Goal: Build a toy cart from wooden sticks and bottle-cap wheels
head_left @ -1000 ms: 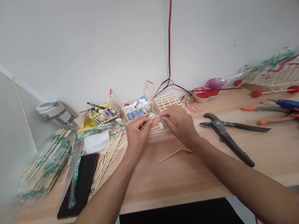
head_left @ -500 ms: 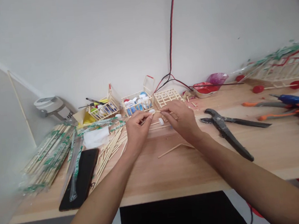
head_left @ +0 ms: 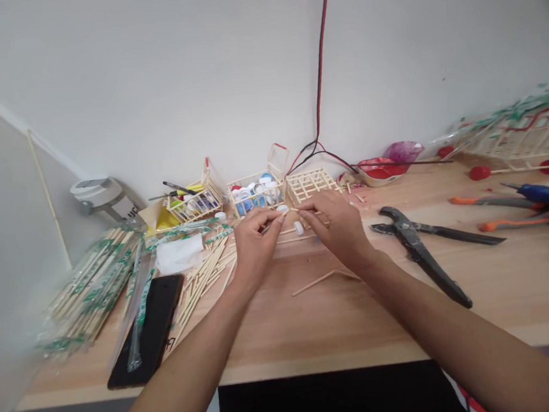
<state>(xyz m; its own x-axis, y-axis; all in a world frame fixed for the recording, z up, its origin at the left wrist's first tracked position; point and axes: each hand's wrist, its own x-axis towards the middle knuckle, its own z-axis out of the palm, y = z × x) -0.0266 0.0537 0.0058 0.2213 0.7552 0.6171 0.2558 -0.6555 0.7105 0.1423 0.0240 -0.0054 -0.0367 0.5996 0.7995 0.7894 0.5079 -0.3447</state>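
My left hand (head_left: 255, 243) is closed in a pinch at the middle of the bench, thumb against forefinger. Opposite it, my right hand (head_left: 338, 229) pinches too, and a short pale piece of wooden stick (head_left: 292, 211) shows between the fingertips of both. Most of that piece is covered by fingers. Just below it lies a white bottle cap (head_left: 298, 228) by some sticks. Behind my right hand stands a small stick-built crate (head_left: 311, 182). A bent stick (head_left: 313, 283) rests on the wood near my right wrist.
Loose sticks (head_left: 199, 286), a phone (head_left: 144, 333) and bagged sticks (head_left: 89, 286) lie left. Toward the wall stand stick carts, one holding bottle caps (head_left: 257, 195). Pliers (head_left: 415, 242), a blue glue gun (head_left: 547, 193) and a red-wheeled stick cart (head_left: 513, 137) occupy the right.
The view has shifted slightly, so the bench sits a little lower in the picture. Both hands keep their pinch on the stick piece, with hardly any movement.
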